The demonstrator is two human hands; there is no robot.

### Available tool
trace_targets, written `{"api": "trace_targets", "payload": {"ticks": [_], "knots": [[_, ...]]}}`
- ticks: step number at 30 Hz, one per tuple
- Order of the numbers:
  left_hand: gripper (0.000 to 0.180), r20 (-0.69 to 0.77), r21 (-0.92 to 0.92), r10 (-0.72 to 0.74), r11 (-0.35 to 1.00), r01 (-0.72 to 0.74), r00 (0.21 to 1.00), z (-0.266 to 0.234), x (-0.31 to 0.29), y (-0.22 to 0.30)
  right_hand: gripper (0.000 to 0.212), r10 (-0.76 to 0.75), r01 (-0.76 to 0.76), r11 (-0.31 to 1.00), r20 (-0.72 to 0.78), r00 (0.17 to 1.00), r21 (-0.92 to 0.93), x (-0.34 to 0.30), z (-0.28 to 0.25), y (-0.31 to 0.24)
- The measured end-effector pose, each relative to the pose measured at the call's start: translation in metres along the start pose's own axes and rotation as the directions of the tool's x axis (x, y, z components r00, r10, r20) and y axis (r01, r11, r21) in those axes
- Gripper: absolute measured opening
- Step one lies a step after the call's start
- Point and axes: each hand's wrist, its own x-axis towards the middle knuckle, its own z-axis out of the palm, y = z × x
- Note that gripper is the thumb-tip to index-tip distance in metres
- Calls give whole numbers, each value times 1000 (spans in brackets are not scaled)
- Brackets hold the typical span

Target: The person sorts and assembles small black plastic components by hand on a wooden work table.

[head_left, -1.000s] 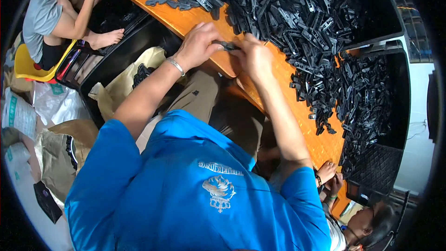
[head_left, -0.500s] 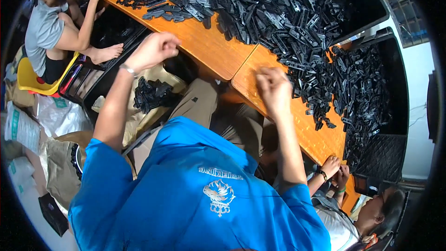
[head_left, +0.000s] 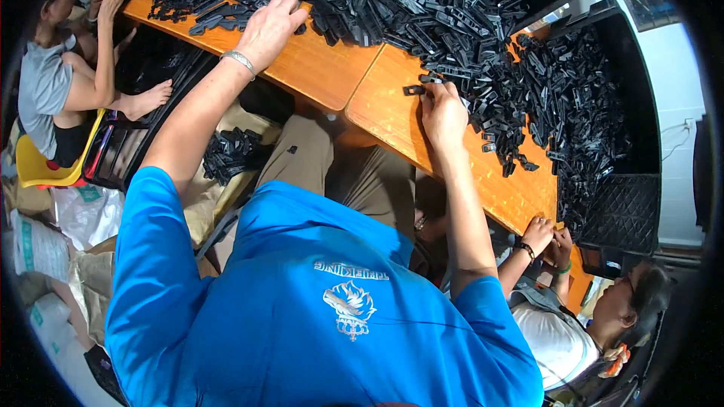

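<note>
My left hand (head_left: 270,32), with a metal bracelet at the wrist, reaches onto the table edge beside the heap of black plastic parts (head_left: 422,11). Its fingers are bent and drawn together, and a small dark piece shows by the fingertips; what they grip is mostly hidden. Farther right, my right hand (head_left: 443,117) pinches a small black plastic part (head_left: 414,90) just above the wooden tabletop, at the near side of the heap. Another dark piece lies close to its fingertips.
A wooden table (head_left: 324,71) carries the heap. An opened bag holding black parts (head_left: 232,154) is by my left leg. At left a person (head_left: 64,83) sits on a yellow chair (head_left: 45,166). Another person (head_left: 562,332) works at right, hands on the table edge. Black bins (head_left: 622,215) stand beyond.
My left hand has moved forward from above the bag to the heap's edge. My right hand has moved slightly up and now has a black part at its fingertips. The view has shifted a little.
</note>
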Motion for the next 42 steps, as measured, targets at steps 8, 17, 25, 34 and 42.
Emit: {"api": "trace_targets", "payload": {"ticks": [8,17,25,34,42], "knots": [[12,-61,-221,93,970,-105,994,-10,-13,19,25,-13,4,977,38,999,214,8,1,-24],[14,235,-809,-217,497,314,948,-10,-19,36,32,-296,289,955,175,939,68,29,1,-45],[32,421,-876,-320,99,472,849,17,-36,23,42,-334,325,942,258,906,79,27,2,-59],[40,455,-866,-243,102,490,856,-5,-41,18,28,-307,309,950,291,906,40,32,-3,-59],[23,47,-507,-255,827,243,966,-10,-64,31,24,-311,250,873,83,947,419,31,19,-116]]}}
